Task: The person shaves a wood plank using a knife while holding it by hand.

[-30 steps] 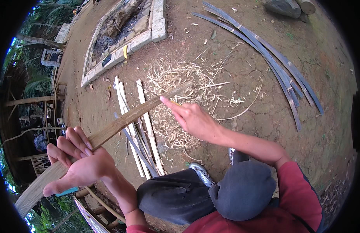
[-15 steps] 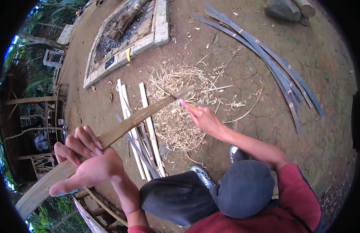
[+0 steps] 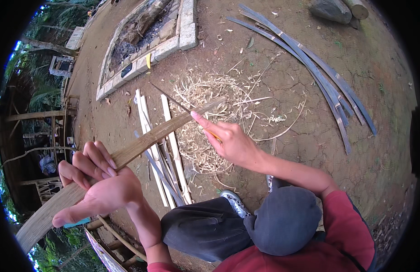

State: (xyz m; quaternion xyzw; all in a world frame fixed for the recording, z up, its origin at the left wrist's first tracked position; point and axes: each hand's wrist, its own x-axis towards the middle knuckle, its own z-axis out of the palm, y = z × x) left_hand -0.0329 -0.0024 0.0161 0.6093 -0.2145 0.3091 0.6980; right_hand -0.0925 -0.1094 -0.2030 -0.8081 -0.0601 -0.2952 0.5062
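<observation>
My left hand [image 3: 101, 192] is curled about the wooden strip [image 3: 148, 139], thumb free; the strip runs ahead and rightward from it, past my right hand's fingertips. My right hand [image 3: 230, 143] is clamped on the knife [image 3: 213, 134], whose dark blade points away, ahead and leftward of that hand. Just now my right hand has come back along the strip, nearer my left; I take that as a reset between shaving strokes. Curled shavings [image 3: 203, 154] lie on the ground beneath and beyond my right hand.
</observation>
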